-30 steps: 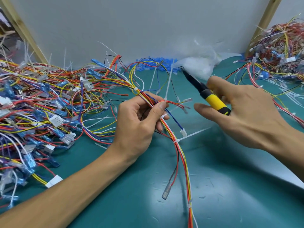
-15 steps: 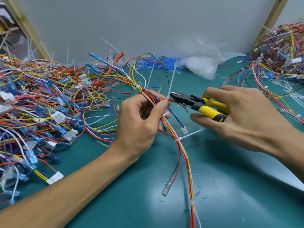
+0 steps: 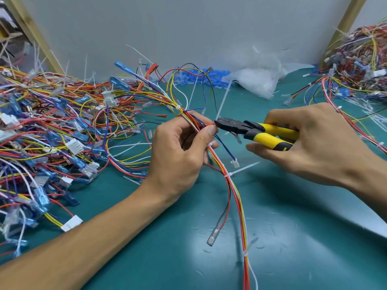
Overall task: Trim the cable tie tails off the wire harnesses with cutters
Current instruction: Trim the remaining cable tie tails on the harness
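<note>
Several tails are uncut: left hand (image 3: 180,151) pinches the harness (image 3: 234,185), right hand (image 3: 310,143) grips the cutters (image 3: 251,129), tips at one tail (image 3: 223,101) just right of the left hand; another tail (image 3: 245,166) juts out below that hand, and a tangled pile (image 3: 52,122) lies to its left.

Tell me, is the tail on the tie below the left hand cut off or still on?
Still on. From the tie a white tail sticks out sideways off the harness; the cutters sit higher, not touching.
</note>
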The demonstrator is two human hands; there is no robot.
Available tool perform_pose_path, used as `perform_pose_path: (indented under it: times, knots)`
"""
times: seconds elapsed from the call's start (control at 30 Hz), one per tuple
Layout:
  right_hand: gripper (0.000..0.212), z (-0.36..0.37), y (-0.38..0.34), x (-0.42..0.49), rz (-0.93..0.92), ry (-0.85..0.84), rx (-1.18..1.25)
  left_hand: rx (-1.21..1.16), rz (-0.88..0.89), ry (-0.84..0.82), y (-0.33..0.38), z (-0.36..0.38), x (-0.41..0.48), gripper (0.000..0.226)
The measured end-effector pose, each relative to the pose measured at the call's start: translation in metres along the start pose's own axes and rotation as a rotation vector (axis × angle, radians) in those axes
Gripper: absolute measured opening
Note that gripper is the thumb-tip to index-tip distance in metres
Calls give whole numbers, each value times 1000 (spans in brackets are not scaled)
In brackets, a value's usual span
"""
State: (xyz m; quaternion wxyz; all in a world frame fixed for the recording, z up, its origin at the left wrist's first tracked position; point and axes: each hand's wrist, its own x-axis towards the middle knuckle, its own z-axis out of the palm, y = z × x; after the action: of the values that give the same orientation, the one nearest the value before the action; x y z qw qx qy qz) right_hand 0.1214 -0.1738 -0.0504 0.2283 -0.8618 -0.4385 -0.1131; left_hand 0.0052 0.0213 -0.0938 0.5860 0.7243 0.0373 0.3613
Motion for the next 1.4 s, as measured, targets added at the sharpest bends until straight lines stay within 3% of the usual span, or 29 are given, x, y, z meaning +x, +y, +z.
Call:
perform_pose_path:
  times: [0.43,1.4]
  knots:
    - [32,-1,7,1,-88,-13,-143,11,14,-54,-1,1,-3,7]
    - [20,0,9,2,-107,42,-75,31,45,-61,0,0,-1,14]
